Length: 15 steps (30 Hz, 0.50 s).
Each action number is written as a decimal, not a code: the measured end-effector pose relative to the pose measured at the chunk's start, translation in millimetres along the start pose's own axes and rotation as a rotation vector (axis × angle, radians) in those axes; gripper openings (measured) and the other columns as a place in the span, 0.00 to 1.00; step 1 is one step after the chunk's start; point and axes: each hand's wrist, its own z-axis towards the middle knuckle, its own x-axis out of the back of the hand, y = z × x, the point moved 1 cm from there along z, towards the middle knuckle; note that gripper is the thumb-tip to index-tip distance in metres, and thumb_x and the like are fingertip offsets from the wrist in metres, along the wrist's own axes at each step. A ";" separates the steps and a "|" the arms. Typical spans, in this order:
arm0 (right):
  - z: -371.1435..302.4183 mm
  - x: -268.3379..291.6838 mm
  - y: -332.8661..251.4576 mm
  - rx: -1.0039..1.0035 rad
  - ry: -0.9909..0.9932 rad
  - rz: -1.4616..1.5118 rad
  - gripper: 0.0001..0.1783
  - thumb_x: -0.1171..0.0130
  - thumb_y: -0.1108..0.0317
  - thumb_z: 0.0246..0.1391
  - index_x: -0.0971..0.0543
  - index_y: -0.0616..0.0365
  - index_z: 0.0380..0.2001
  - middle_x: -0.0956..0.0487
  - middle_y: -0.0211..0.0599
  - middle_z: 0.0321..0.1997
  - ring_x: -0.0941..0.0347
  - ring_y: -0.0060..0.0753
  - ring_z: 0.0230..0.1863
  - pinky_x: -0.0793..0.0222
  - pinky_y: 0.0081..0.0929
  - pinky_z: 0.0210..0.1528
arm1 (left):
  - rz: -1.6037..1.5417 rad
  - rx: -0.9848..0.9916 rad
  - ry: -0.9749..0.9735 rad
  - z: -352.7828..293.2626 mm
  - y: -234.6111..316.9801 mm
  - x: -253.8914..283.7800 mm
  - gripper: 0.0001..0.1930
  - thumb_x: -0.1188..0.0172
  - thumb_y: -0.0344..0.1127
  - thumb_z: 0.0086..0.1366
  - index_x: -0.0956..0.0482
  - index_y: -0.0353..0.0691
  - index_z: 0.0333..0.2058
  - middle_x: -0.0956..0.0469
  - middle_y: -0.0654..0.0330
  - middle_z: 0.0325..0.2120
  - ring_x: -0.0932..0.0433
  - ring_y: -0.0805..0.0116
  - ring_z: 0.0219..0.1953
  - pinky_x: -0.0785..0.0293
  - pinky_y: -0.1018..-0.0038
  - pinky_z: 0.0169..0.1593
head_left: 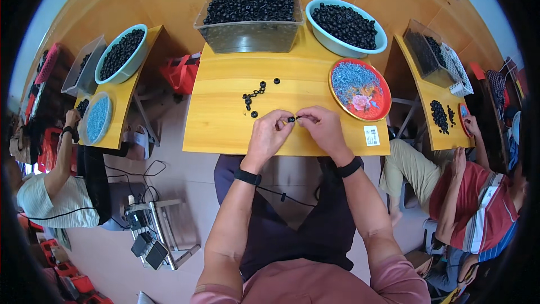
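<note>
My left hand (268, 136) is closed in a pinch around a small black ring-shaped part (291, 119) above the near side of the yellow table (225, 87). Close beside it, my right hand (323, 129) has thumb and fingers pressed together. A tiny dark bit shows at those fingertips, too small to name. Several loose black rings (248, 101) lie on the tabletop beyond my left hand, with one black ring (277, 81) a little apart. To the right of my right hand rests a red round tray (384, 104) holding many small blue-grey pieces (354, 77).
At the table's back stand a clear plastic bin (247, 39) and a light-blue basin (378, 42), both full of black rings. A white label (372, 135) is at the near right corner. People sit at side tables left and right. Below left is a metal stool (169, 231) with cables.
</note>
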 end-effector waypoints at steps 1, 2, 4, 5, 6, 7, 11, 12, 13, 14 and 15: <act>-2.7 -2.9 2.1 0.016 0.028 -0.009 0.10 0.36 0.75 0.54 0.16 0.63 0.40 0.16 0.43 0.34 0.17 0.32 0.35 0.23 0.28 0.38 | 0.003 0.001 -0.002 0.1 1.7 -0.7 0.09 0.31 0.28 0.60 0.16 0.33 0.39 0.20 0.63 0.24 0.27 0.80 0.24 0.28 0.80 0.30; -4.2 -4.2 3.4 0.033 0.055 -0.019 0.09 0.36 0.75 0.54 0.16 0.63 0.40 0.16 0.44 0.34 0.17 0.35 0.35 0.23 0.29 0.38 | 0.005 0.003 -0.003 0.5 3.3 -1.5 0.09 0.31 0.27 0.60 0.16 0.33 0.39 0.20 0.64 0.24 0.27 0.80 0.24 0.28 0.80 0.30; -4.7 -4.9 -0.6 0.058 0.069 -0.044 0.09 0.36 0.75 0.54 0.16 0.63 0.39 0.16 0.45 0.34 0.17 0.38 0.35 0.23 0.30 0.38 | 0.003 0.003 -0.003 0.3 2.0 -1.1 0.08 0.31 0.27 0.61 0.16 0.33 0.39 0.20 0.64 0.24 0.27 0.80 0.24 0.28 0.80 0.30; -4.9 -4.7 -3.3 0.084 0.080 -0.074 0.08 0.36 0.75 0.54 0.16 0.63 0.39 0.16 0.46 0.35 0.18 0.42 0.34 0.23 0.32 0.38 | -0.004 0.004 0.000 0.0 1.1 -0.9 0.08 0.31 0.27 0.61 0.15 0.32 0.39 0.20 0.65 0.24 0.27 0.80 0.24 0.28 0.80 0.30; -4.9 -4.1 -4.7 0.081 0.083 -0.074 0.08 0.36 0.75 0.54 0.16 0.63 0.39 0.16 0.46 0.35 0.18 0.42 0.34 0.23 0.32 0.38 | -0.004 0.004 -0.004 0.1 2.6 -0.4 0.08 0.31 0.27 0.61 0.15 0.32 0.39 0.20 0.65 0.24 0.27 0.80 0.24 0.28 0.80 0.30; -4.4 -3.6 -6.6 0.147 0.079 -0.123 0.08 0.36 0.75 0.54 0.16 0.62 0.38 0.17 0.46 0.34 0.18 0.44 0.34 0.23 0.33 0.37 | 0.010 0.011 -0.011 -0.1 3.8 0.4 0.09 0.32 0.27 0.61 0.16 0.32 0.39 0.20 0.61 0.24 0.25 0.76 0.24 0.27 0.77 0.31; -3.5 -4.1 -14.1 0.259 0.065 -0.228 0.07 0.36 0.74 0.54 0.17 0.60 0.37 0.17 0.44 0.33 0.19 0.48 0.34 0.24 0.36 0.36 | 0.020 0.035 -0.027 0.1 1.8 1.4 0.09 0.32 0.27 0.61 0.17 0.31 0.40 0.20 0.57 0.24 0.24 0.72 0.24 0.25 0.75 0.33; -3.4 -4.5 -14.4 0.259 0.063 -0.229 0.07 0.36 0.74 0.54 0.17 0.60 0.37 0.17 0.44 0.33 0.19 0.48 0.34 0.24 0.36 0.36 | 0.019 0.037 -0.026 0.1 1.2 1.2 0.09 0.32 0.27 0.61 0.17 0.31 0.40 0.20 0.57 0.24 0.24 0.72 0.24 0.25 0.75 0.33; -3.5 -4.7 -14.7 0.262 0.060 -0.243 0.07 0.36 0.75 0.54 0.16 0.60 0.37 0.17 0.44 0.33 0.19 0.48 0.34 0.24 0.36 0.36 | 0.000 0.031 -0.017 0.0 0.7 0.6 0.09 0.31 0.28 0.61 0.16 0.32 0.40 0.19 0.61 0.24 0.25 0.76 0.25 0.25 0.77 0.33; -3.5 -5.0 -14.9 0.266 0.057 -0.258 0.06 0.36 0.75 0.53 0.16 0.59 0.36 0.17 0.44 0.33 0.19 0.48 0.34 0.24 0.36 0.36 | -0.018 0.025 -0.008 -0.2 0.2 0.5 0.09 0.30 0.29 0.62 0.16 0.32 0.40 0.19 0.64 0.25 0.25 0.80 0.26 0.26 0.79 0.32; -3.4 -4.8 -14.7 0.265 0.055 -0.259 0.06 0.36 0.75 0.53 0.16 0.59 0.36 0.17 0.44 0.33 0.19 0.48 0.34 0.24 0.36 0.36 | -0.019 0.025 -0.007 0.1 1.2 1.0 0.09 0.30 0.29 0.62 0.16 0.32 0.40 0.19 0.64 0.25 0.25 0.80 0.26 0.26 0.79 0.32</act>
